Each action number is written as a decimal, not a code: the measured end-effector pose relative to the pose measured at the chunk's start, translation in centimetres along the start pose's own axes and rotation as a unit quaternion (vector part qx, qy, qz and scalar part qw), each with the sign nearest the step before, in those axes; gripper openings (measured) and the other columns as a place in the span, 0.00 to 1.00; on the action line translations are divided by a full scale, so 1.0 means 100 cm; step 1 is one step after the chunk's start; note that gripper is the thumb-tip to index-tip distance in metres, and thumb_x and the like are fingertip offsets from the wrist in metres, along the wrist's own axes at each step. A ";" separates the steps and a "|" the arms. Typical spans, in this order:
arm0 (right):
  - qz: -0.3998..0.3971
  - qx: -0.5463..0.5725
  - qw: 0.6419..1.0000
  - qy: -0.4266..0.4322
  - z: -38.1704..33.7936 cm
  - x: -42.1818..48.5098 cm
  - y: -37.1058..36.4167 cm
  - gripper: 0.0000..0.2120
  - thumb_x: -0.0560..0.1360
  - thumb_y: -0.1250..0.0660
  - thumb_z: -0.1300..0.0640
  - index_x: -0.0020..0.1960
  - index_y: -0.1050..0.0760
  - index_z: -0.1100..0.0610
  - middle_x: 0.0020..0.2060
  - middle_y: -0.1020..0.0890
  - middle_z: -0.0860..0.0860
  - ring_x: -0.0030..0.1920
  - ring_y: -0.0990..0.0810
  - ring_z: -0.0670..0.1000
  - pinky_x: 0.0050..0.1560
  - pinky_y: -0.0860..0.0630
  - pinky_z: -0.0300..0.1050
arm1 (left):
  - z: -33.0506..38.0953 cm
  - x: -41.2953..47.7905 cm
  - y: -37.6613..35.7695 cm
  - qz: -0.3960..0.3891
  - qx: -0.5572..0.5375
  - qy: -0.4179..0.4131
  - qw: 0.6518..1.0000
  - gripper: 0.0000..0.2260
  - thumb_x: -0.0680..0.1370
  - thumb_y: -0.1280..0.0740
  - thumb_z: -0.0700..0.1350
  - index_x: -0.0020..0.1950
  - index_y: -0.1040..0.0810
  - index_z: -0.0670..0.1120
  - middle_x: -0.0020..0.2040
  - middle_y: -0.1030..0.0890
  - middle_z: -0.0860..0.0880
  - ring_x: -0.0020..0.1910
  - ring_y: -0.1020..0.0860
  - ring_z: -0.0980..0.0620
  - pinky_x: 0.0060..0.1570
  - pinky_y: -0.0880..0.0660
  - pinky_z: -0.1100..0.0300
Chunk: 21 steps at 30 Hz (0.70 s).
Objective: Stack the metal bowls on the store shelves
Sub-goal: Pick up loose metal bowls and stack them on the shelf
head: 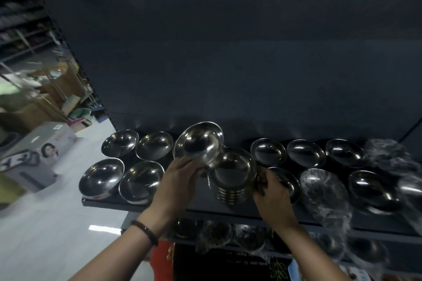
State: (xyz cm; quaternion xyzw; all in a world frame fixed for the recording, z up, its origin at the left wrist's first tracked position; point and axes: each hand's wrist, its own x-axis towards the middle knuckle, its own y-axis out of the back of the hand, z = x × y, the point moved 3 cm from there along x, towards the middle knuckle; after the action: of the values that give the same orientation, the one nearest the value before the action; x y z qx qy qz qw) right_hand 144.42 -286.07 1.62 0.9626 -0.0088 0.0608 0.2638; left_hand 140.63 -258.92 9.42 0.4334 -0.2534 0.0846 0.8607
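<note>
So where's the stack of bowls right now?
In the head view, the stack stands at the shelf front, centre, between the left hand holding a tilted bowl and the right hand gripping it.

The scene is dimly lit; the dark shelf back panel (251, 52) is left nearly featureless toward twelve o'clock. Small glints are thrown on the metal bowls (198, 141), and the pale floor (57, 223) at eight o'clock is washed out. Blur and wide-angle stretching are seen at nine and three o'clock.
</note>
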 end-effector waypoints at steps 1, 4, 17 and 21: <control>-0.001 0.007 1.000 -0.003 -0.001 0.001 0.003 0.24 0.75 0.23 0.57 0.68 0.25 0.43 0.53 0.14 0.39 0.56 0.15 0.40 0.61 0.18 0.51 | 0.006 0.006 -0.005 -0.010 0.002 -0.018 1.000 0.11 0.81 0.32 0.42 0.62 0.16 0.52 0.55 0.19 0.55 0.53 0.19 0.49 0.54 0.21 0.54; 0.015 0.001 1.000 0.004 -0.009 0.004 0.015 0.22 0.77 0.25 0.57 0.68 0.25 0.46 0.51 0.15 0.36 0.54 0.17 0.35 0.57 0.21 0.36 | 0.019 0.019 -0.021 -0.040 0.016 -0.052 0.998 0.12 0.81 0.31 0.40 0.61 0.18 0.54 0.54 0.20 0.55 0.53 0.21 0.48 0.52 0.21 0.51; 0.008 -0.008 1.000 0.019 -0.004 -0.002 0.031 0.29 0.76 0.25 0.54 0.73 0.30 0.40 0.57 0.18 0.43 0.57 0.17 0.44 0.61 0.19 0.54 | 0.018 0.008 -0.073 -0.175 0.063 -0.085 0.979 0.19 0.76 0.31 0.37 0.62 0.17 0.55 0.53 0.18 0.55 0.52 0.23 0.47 0.52 0.21 0.51; -0.011 -0.028 0.999 0.023 -0.005 -0.004 0.024 0.30 0.75 0.24 0.53 0.73 0.30 0.38 0.62 0.19 0.46 0.63 0.21 0.47 0.68 0.23 0.52 | 0.018 0.005 -0.075 -0.168 0.074 -0.097 0.978 0.19 0.76 0.29 0.36 0.61 0.17 0.56 0.52 0.17 0.54 0.50 0.22 0.46 0.55 0.23 0.54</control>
State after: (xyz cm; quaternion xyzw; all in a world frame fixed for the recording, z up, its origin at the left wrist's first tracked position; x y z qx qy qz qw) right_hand 143.86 -287.91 3.18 0.9532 0.0060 0.0795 0.2916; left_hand 143.13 -264.94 5.28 0.5385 -0.2524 -0.0856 0.7993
